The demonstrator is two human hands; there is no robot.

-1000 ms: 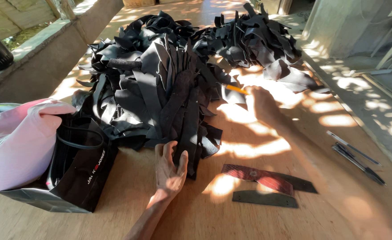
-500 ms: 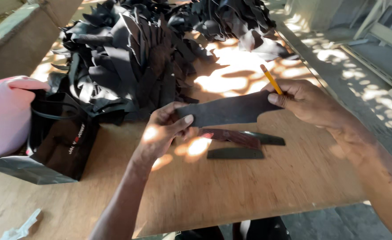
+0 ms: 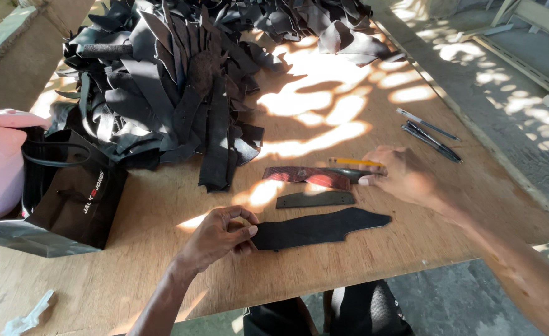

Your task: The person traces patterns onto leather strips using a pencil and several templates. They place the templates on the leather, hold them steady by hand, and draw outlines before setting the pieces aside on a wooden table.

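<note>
left hand [image 3: 215, 238]: pinching the near end of the black piece [image 3: 318, 228], fingers closed on its edge
black piece: flat on the desk [image 3: 162, 274], near the front edge, long and shaped, wide end pointing right
right hand [image 3: 399, 175]: gripping a yellow pencil [image 3: 355, 162], tip over the reddish strip [image 3: 309, 177]
handling: probably light, floppy, leather-like, not fragile; best grabbed at an end or lifted by both ends to stop sagging
nearby: small dark strip [image 3: 315, 200] just above, big scrap pile [image 3: 175, 81] behind, black bag [image 3: 69, 193] left, pens [image 3: 430, 134] right
</note>
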